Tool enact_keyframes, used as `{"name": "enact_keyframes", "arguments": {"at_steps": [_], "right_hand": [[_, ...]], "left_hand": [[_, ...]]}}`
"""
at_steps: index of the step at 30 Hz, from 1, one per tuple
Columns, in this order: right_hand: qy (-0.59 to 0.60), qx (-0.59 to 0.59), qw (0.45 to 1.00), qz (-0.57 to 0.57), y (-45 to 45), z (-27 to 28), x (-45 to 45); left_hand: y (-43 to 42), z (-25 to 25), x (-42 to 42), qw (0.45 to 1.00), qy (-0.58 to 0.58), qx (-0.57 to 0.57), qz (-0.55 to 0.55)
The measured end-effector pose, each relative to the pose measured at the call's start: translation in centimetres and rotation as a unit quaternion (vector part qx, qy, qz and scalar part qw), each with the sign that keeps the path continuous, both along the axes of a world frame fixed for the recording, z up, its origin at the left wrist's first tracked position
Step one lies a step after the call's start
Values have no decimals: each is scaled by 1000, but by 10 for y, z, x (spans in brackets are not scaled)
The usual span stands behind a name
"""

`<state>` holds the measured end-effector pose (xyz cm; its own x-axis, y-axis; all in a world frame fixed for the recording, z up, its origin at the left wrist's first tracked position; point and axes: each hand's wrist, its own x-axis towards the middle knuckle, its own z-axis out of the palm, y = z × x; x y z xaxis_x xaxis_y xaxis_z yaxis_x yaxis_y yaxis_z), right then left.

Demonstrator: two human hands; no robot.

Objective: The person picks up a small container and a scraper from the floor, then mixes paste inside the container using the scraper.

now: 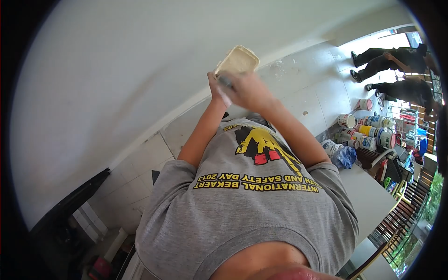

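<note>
My left hand (217,91) holds a cream square plastic tub (256,58) by its near side, up close to the white wall. Inside the tub, pale off-white paste (239,61) coats the bottom. My right hand (252,91), smeared by motion, crosses over the tub's near edge, its fingers closed on a small grey tool (226,82). Blur hides that tool's exact shape. The fingers of my left hand are partly covered by the right.
A white wall (93,70) fills the left side. Paint buckets (368,133) and a blue plastic bag (346,157) stand on the right, near a pale tabletop (368,196). Several people (396,70) are at upper right. A black beam-like object (70,198) lies lower left.
</note>
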<state>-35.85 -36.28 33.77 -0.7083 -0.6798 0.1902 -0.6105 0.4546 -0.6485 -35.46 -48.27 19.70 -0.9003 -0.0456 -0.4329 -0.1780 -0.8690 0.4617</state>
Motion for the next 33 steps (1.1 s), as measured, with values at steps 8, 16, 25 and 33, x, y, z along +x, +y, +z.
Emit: {"name": "enact_keyframes", "arguments": {"at_steps": [8,16,25,33], "right_hand": [[84,12,996,-27,1,-22,20],[-46,-235,963,-126,34,-3,-6],[-104,-187,967,-135,22,-11,-14],[-68,-230,966,-99,13,1,-11]], "left_hand": [[-5,-24,-10,997,59,41,8],[-3,38,3,997,-65,-24,30],[-12,36,7,997,-28,-8,-65],[-21,42,13,997,-33,-9,-64]]}}
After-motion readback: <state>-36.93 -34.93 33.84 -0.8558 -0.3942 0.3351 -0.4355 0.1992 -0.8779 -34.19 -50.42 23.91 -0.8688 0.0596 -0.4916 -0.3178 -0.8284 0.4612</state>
